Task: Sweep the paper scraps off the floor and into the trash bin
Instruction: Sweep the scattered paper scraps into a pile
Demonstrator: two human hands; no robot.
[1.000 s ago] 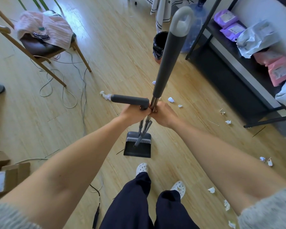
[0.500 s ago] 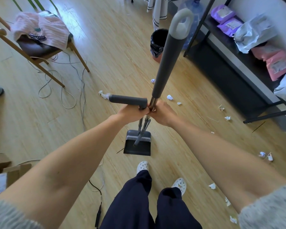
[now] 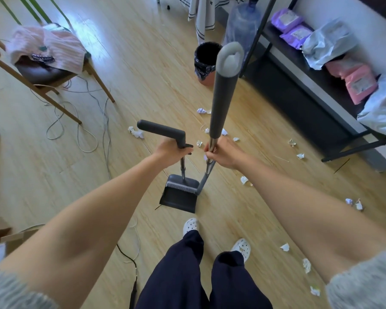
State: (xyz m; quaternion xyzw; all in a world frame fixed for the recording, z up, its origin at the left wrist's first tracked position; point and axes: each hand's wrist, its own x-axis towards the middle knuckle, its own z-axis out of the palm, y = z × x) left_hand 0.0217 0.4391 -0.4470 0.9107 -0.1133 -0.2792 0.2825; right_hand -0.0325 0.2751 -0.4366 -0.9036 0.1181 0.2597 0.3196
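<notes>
While L hand (image 3: 171,150) grips dustpan (image 3: 179,197), R hand (image 3: 224,152) grips broom (image 3: 224,94)

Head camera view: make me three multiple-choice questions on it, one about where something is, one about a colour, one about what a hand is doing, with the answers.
1. Where does the trash bin stand?
A) on the floor by the upright of the black shelf
B) on top of that shelf
C) tipped over in mid-floor

2. What colour is the cloth on the chair?
A) green
B) blue
C) pink

3. What is the right hand doing?
A) hanging open
B) gripping the pole of the broom
C) lying flat on the floor

Answers: 1 A, the bin sits upright beside the shelf's leg. 2 C, the draped cloth is pale pink. 3 B, its fingers curl round the metal pole just below the grey grip.
</notes>
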